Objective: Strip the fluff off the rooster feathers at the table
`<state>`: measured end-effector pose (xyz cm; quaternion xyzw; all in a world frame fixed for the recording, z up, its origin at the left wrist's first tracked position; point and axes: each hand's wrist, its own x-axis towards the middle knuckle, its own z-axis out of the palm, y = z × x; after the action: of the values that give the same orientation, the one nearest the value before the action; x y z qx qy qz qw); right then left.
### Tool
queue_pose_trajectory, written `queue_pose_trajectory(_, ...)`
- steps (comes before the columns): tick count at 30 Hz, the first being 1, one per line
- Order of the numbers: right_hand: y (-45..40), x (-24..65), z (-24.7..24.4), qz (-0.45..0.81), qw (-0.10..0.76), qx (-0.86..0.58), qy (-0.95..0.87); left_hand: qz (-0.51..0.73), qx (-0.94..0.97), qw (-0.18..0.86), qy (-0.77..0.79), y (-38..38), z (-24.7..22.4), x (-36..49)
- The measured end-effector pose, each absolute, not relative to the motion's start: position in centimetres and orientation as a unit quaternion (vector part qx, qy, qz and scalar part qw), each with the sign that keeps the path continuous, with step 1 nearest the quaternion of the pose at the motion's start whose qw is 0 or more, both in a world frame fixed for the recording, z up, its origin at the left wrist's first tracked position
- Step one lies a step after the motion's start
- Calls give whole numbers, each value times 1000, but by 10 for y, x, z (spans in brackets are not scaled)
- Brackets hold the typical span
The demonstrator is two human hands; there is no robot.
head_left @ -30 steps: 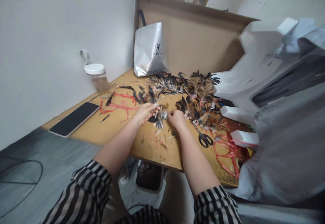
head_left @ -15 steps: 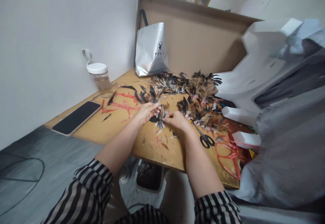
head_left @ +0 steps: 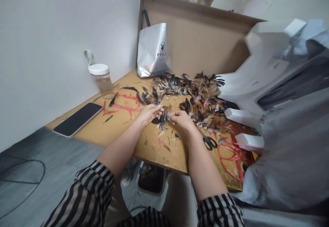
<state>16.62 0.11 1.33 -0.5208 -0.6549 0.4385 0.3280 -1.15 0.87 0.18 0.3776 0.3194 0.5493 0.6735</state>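
Observation:
My left hand (head_left: 151, 114) pinches a small dark feather bunch (head_left: 162, 120) above the middle of the wooden table (head_left: 154, 155). Close by on its right, my right hand (head_left: 181, 118) has thumb and fingers pressed together at pale fluff on the feathers' edge. Beyond the hands lie heaps of brown and black feathers (head_left: 205, 90), with another feather pile (head_left: 212, 120) nearer on the right. Black-handled scissors (head_left: 209, 142) rest beside my right forearm, their blades partly under the feathers. Loose feather bits (head_left: 167, 147) are scattered in front of the hands.
Red plastic strips (head_left: 128, 107) lie on the left, and a red ribbon tangle (head_left: 233, 158) at the right edge. A phone (head_left: 78, 119), a lidded cup (head_left: 102, 79) and a silver bag (head_left: 153, 50) stand around. White foam (head_left: 241, 72) borders the right. Below sits a bin (head_left: 151, 179).
My right hand has moved slightly to the right, away from my left, with pale fluff now spread between them. My left hand stays in place.

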Motion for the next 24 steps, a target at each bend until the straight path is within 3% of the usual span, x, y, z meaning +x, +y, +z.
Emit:
queue_pose_trajectory(4,4,160,17,485,467,-470,-571,535,379,677,333,8,2,-11)
queue_pose_trajectory(8,2,148,17,503,544,-428,-517,514,389,686,337,7,-1,-10)
queue_pose_trajectory(16,1,128,7,489,591,-419,-486,484,416,700,321,8,-5,-8)
queue_pose_trajectory(24,2,124,1,470,585,-426,-506,477,428,690,335,8,-3,-8)
